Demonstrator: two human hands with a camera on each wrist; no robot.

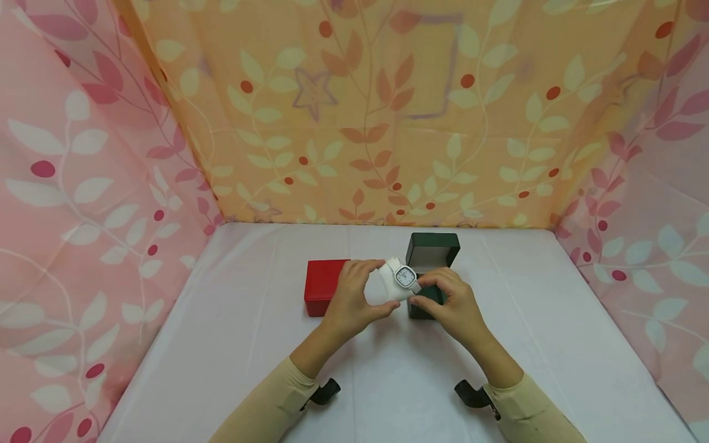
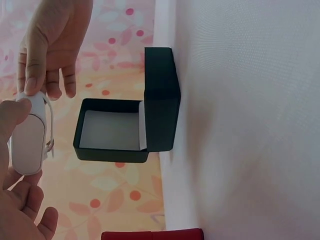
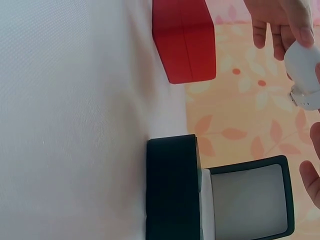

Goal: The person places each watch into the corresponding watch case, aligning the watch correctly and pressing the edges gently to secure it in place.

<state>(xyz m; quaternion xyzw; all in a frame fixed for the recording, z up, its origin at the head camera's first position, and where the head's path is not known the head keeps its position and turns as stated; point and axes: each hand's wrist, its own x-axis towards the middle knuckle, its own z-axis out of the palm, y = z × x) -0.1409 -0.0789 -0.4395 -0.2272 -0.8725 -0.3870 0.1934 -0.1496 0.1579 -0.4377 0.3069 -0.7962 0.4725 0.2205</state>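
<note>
A white wristwatch with a square-rounded face sits around a white cushion, both held up off the table. My left hand grips the cushion between thumb and fingers from its left side. On the other side my right hand pinches the watch at the lower end of its strap, thumb below and index finger above. The right wrist view shows the punched strap hanging against the cushion. Just behind the hands stands a dark green box with its lid raised, partly covered by my right hand.
A closed red box stands left of the green one, partly behind my left hand. White cloth covers the table. Patterned orange cloth hangs behind it, with pink cloth at both sides. Black wrist mounts sit on the sleeves.
</note>
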